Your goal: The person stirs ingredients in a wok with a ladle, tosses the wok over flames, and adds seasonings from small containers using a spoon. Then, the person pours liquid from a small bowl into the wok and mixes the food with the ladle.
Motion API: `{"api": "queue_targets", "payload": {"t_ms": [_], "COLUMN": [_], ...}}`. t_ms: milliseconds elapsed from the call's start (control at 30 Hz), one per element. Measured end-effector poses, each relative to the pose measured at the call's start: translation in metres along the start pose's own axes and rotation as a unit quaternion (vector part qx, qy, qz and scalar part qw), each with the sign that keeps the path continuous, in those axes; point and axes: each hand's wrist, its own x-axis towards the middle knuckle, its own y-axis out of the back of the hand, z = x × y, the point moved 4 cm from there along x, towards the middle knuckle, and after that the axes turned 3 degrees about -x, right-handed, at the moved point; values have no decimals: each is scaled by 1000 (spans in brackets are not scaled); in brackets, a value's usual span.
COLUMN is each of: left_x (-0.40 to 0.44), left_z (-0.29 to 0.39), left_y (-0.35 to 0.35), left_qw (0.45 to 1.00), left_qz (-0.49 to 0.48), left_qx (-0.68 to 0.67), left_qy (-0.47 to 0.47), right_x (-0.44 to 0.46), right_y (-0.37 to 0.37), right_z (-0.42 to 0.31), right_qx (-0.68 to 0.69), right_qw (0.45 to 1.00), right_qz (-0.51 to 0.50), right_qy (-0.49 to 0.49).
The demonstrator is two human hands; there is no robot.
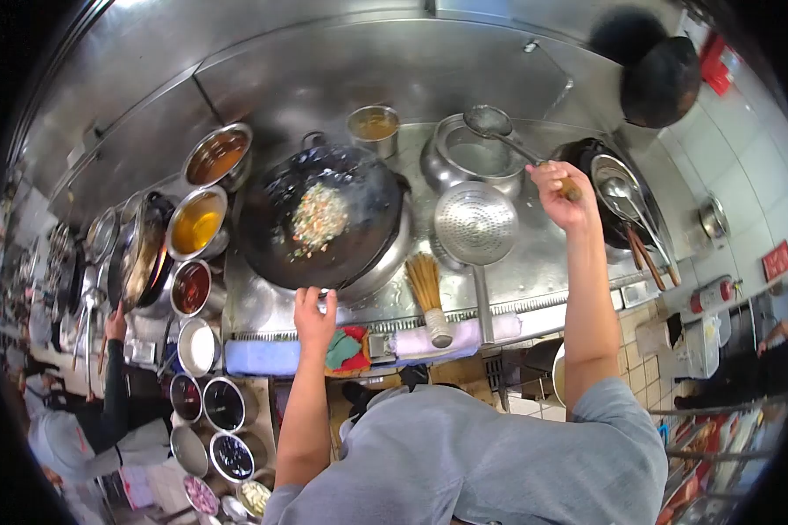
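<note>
My right hand (559, 188) is closed round the wooden handle of a ladle (488, 122). The ladle's bowl is over the rim of a round metal pot (429, 162) with liquid inside. At the near edge of a black wok (267, 223), my left hand (315, 315) grips the rim; a handle there, if any, is hidden by the fingers. Diced food (321, 216) in white, orange and green lies in the wok. A perforated skimmer (475, 223) rests right of the wok, its handle toward me. Beside it lies a bamboo brush (427, 297).
Metal pots of sauce (216, 157), yellow oil (196, 224) and white powder (199, 346) line the left side. A second wok (635, 219) with ladles stands right. Folded cloths (451, 337) lie along the front edge. Another person (105, 411) works at left.
</note>
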Motion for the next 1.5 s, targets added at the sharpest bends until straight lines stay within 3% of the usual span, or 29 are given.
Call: {"api": "queue_targets", "payload": {"t_ms": [233,333,467,567,667,700,733,767,800,833,867,900,1033,1067,1133,1167,1200,1267,1333,1400,1467,1500], "left_x": [4,-3,-45,-110,-203,-234,-267,-306,-350,-405,-418,-431,-478,-492,-539,-530,-522,-425,-391,-370,-322,-300], "left_z": [-10,-3,-2,-32,-94,-110,-129,-153,-187,-228,-229,-231,-226,-224,-285,-284,-289,-229,-220,-232,-191,-173], "left_y": [19,28,57,69,63,66,70,71,70,67,73,77,106,113,66,57,51,66,48,10,17,20], "left_qw": [986,958,961,906,852,834,811,806,796,836,835,802,626,576,645,667,706,761,745,819,784,785], "left_qz": [-161,-231,-189,-265,-271,-305,-339,-389,-434,-491,-492,-518,-606,-620,-544,-507,-540,-581,-554,-516,-524,-524], "left_qx": [-3,-149,-199,-287,-340,-308,-274,-204,-132,-67,-69,-65,-38,-30,-161,-229,-160,1,28,-20,-98,-97], "left_qy": [42,79,43,165,290,342,391,398,400,237,237,291,488,532,513,496,429,287,372,251,320,316], "right_x": [2,4,19,27,41,40,41,40,37,31,24,19,3,-9,-16,-20,-26,-37,-43,-47,-39,-30], "right_y": [-21,-28,-19,-9,10,10,12,12,12,15,17,20,57,47,47,47,48,47,50,50,42,40], "right_z": [99,142,185,212,234,241,247,252,258,267,273,276,293,294,290,288,289,289,290,287,279,279], "right_qx": [57,64,33,-22,-149,-153,-266,-374,-513,-515,-579,-639,-595,-654,-673,-690,-689,-633,-604,-575,-686,-685], "right_qw": [990,984,982,979,957,957,943,914,848,847,809,766,796,742,725,708,708,760,784,806,712,713], "right_qz": [-86,-95,-72,-38,14,19,32,45,68,70,70,69,98,145,143,141,143,139,140,139,146,146], "right_qy": [-99,-133,-174,-200,-247,-247,-200,-151,-114,-114,-70,-26,48,26,37,48,48,53,37,23,26,30]}}
